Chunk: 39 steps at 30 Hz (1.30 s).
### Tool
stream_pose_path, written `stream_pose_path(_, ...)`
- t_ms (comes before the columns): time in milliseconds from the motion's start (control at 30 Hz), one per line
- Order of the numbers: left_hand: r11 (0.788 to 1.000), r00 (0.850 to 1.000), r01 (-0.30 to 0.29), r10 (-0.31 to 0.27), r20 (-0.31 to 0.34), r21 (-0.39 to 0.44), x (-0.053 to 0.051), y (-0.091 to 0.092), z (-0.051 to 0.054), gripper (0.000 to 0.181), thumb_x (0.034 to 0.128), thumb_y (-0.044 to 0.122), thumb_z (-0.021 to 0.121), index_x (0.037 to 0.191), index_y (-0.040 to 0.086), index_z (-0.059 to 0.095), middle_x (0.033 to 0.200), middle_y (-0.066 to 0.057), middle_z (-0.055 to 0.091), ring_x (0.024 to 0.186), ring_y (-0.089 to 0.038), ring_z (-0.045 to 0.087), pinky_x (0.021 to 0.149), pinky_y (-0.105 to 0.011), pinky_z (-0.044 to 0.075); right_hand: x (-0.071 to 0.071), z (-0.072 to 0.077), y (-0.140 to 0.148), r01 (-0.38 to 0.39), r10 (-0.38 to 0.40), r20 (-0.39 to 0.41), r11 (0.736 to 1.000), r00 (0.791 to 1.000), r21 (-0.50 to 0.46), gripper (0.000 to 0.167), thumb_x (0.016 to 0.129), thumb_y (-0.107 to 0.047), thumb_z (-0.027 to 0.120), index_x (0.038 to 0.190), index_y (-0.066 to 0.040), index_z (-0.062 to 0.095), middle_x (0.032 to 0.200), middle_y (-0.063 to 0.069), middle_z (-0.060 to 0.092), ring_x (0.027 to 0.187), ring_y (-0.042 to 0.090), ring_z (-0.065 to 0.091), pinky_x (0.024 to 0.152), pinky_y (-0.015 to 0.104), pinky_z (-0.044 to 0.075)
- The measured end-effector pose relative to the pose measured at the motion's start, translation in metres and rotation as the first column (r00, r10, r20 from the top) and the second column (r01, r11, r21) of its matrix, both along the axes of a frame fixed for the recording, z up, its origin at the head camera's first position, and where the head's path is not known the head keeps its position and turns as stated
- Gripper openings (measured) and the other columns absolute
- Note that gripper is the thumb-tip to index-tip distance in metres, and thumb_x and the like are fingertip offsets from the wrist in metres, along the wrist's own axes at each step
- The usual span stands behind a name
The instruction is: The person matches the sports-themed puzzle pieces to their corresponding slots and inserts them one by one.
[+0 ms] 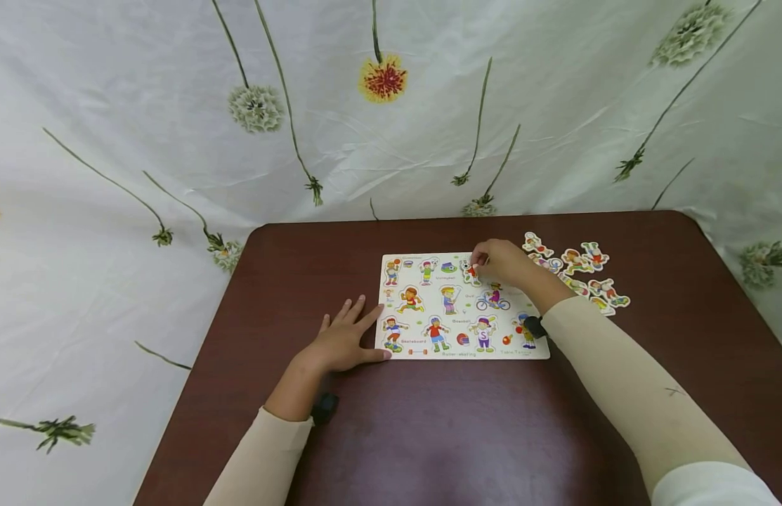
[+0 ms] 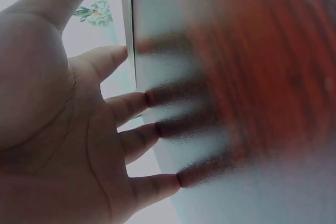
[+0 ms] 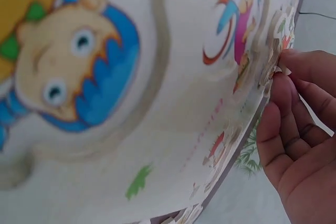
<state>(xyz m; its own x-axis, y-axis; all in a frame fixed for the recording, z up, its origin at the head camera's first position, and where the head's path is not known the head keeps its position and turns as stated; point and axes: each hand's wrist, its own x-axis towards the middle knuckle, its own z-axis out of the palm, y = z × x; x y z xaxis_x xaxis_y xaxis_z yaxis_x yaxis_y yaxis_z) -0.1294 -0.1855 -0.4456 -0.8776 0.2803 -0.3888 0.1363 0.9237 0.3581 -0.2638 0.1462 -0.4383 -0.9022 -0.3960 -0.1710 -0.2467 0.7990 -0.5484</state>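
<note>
A white puzzle board (image 1: 432, 301) printed with sporting children lies on the dark table. My right hand (image 1: 501, 263) reaches over its upper part and pinches a small figure-shaped puzzle piece (image 1: 470, 274) between thumb and fingertips. In the right wrist view, the pinched piece (image 3: 275, 56) is at the board's far edge, seen nearly edge-on; whether it sits fully in a recess I cannot tell. My left hand (image 1: 340, 341) lies with fingers spread, its thumb and index finger touching the board's left edge. The left wrist view shows that palm (image 2: 58, 124) and its straight fingers.
Several loose puzzle pieces (image 1: 577, 261) lie in a scattered group right of the board, partly overlapping, close to the right forearm. A flower-printed white cloth (image 1: 428, 140) hangs behind the brown table (image 1: 391, 429). Dark wrist cameras (image 1: 535, 327) sit by both wrists.
</note>
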Motion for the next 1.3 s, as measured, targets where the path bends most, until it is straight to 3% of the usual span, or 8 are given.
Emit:
stream_pose_path(633, 1.0, 1.0, 0.002, -0.002, 0.014, 0.028, -0.002, -0.004, -0.001, 0.095, 0.0865, 0.06, 0.072, 0.162, 0.033, 0.022, 0.173, -0.009, 0.004, 0.16, -0.035, 0.001, 0.123, -0.069, 0.003, -0.003, -0.003, -0.007, -0.021, 0.023, -0.035, 0.997, 0.999, 0.074, 0.009, 0.098, -0.01, 0.061, 0.1, -0.006, 0.069, 0.096, 0.01, 0.063, 0.087, 0.024, 0.054, 0.079, 0.037, 0.046)
stream_pose_path(867, 1.0, 1.0, 0.002, -0.003, 0.015, 0.031, -0.002, -0.005, -0.002, 0.095, 0.0864, 0.06, 0.072, 0.162, 0.032, 0.022, 0.173, -0.009, 0.003, 0.16, -0.035, 0.001, 0.123, -0.07, 0.002, 0.001, -0.005, -0.006, 0.016, -0.015, -0.015, 1.0, 1.0, 0.024, 0.011, 0.099, -0.011, 0.061, 0.103, -0.006, 0.07, 0.101, 0.012, 0.063, 0.091, 0.024, 0.056, 0.082, 0.039, 0.047)
stream_pose_path(1000, 0.999, 1.0, 0.008, -0.008, 0.015, 0.033, -0.001, -0.004, -0.001, 0.094, 0.0869, 0.059, 0.072, 0.162, 0.032, 0.022, 0.172, -0.009, 0.004, 0.16, -0.036, 0.001, 0.123, -0.07, 0.003, 0.004, -0.005, -0.002, 0.058, -0.056, 0.022, 0.997, 0.998, -0.059, 0.018, 0.1, -0.015, 0.06, 0.112, -0.005, 0.068, 0.109, 0.014, 0.063, 0.1, 0.028, 0.059, 0.089, 0.043, 0.049)
stream_pose_path(1133, 1.0, 1.0, 0.009, -0.01, 0.016, 0.028, -0.001, -0.004, 0.0, 0.094, 0.0873, 0.059, 0.071, 0.163, 0.032, 0.022, 0.172, -0.009, 0.003, 0.16, -0.036, 0.001, 0.123, -0.069, 0.003, 0.005, -0.004, 0.006, 0.153, -0.136, 0.087, 0.96, 0.987, -0.236, 0.027, 0.103, -0.019, 0.059, 0.125, -0.004, 0.065, 0.117, 0.015, 0.063, 0.107, 0.028, 0.059, 0.093, 0.041, 0.05)
stream_pose_path(1300, 1.0, 1.0, 0.003, -0.004, 0.016, 0.023, 0.0, -0.004, 0.001, 0.094, 0.0874, 0.059, 0.072, 0.163, 0.032, 0.021, 0.172, -0.009, 0.003, 0.16, -0.036, 0.0, 0.123, -0.069, 0.003, 0.005, -0.002, 0.021, 0.273, -0.244, 0.123, 0.867, 0.962, -0.416, 0.035, 0.103, -0.027, 0.061, 0.131, -0.006, 0.062, 0.125, 0.016, 0.066, 0.111, 0.029, 0.061, 0.093, 0.041, 0.051)
